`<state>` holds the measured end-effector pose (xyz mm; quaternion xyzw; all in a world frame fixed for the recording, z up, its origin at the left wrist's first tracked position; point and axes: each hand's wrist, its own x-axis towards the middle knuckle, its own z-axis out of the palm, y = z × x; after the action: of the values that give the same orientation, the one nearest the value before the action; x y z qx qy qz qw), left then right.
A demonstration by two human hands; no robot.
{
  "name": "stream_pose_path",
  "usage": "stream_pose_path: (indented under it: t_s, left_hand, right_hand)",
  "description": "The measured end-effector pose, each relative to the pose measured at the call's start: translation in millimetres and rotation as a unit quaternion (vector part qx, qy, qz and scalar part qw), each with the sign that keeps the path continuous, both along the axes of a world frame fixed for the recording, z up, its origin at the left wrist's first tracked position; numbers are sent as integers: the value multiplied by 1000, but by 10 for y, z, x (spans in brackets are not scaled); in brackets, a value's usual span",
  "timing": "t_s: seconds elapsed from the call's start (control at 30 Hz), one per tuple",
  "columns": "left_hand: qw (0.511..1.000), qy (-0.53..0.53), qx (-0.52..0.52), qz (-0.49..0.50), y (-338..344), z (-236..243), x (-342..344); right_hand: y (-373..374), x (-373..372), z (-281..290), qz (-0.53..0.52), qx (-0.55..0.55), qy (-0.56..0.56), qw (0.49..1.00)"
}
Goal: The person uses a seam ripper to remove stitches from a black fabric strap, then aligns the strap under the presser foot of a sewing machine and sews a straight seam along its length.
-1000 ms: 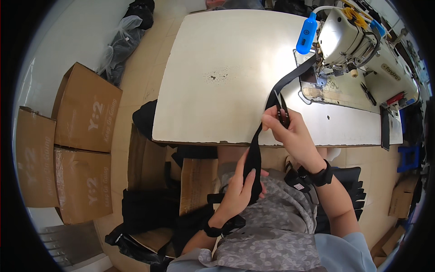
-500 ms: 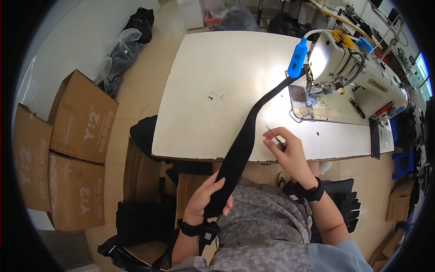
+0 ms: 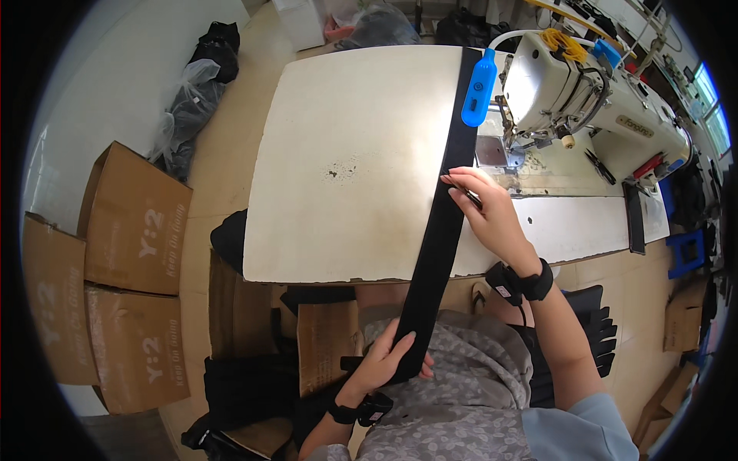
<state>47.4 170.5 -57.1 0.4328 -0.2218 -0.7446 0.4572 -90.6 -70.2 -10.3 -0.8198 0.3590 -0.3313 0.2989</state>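
A long, flat black fabric strap [image 3: 433,265] runs from the back of the white table [image 3: 338,123], beside the sewing machine [image 3: 630,127], down over the front edge toward my lap. My left hand [image 3: 387,357] grips its lower end below the table edge. My right hand [image 3: 484,207] pinches small dark thread snips [image 3: 469,192] over the strap's middle, left of the machine's metal plate [image 3: 492,151]. A blue oblong device [image 3: 478,88] sits beside the strap's far part. A second pair of snips [image 3: 600,167] rests on the machine bed.
Cardboard boxes [image 3: 131,223] stand at the left, with bagged bundles [image 3: 184,123] behind them. Dark fabric [image 3: 254,392] and cardboard lie below the table on the left. A blue stool [image 3: 683,253] and more boxes [image 3: 683,315] are at the right.
The strap has straightened and now lies flat across the table to its back edge. My right hand has moved forward onto it. My left hand still holds the lower end.
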Motion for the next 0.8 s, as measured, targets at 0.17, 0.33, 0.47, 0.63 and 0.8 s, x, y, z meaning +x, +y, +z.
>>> stream_pose_path:
  t_s: [0.17, 0.33, 0.47, 0.63, 0.8]
  left_hand:
    - [994, -96, -54, 3, -51, -217, -389]
    - [730, -638, -241, -48, -286, 91, -525]
    - [623, -690, -316, 191, -746, 362, -431]
    - [676, -658, -287, 169, -1130, 293, -527]
    - [676, -673, -257, 153, -1161, 231, -576]
  right_hand:
    - [213, -421, -82, 10, -76, 97, 992]
    - [246, -636, -27, 19, -17, 150, 988]
    - [234, -630, -33, 1, 11, 111, 994]
    - [223, -612, -129, -15, 14, 82, 996]
    - [252, -603, -110, -28, 14, 95, 995]
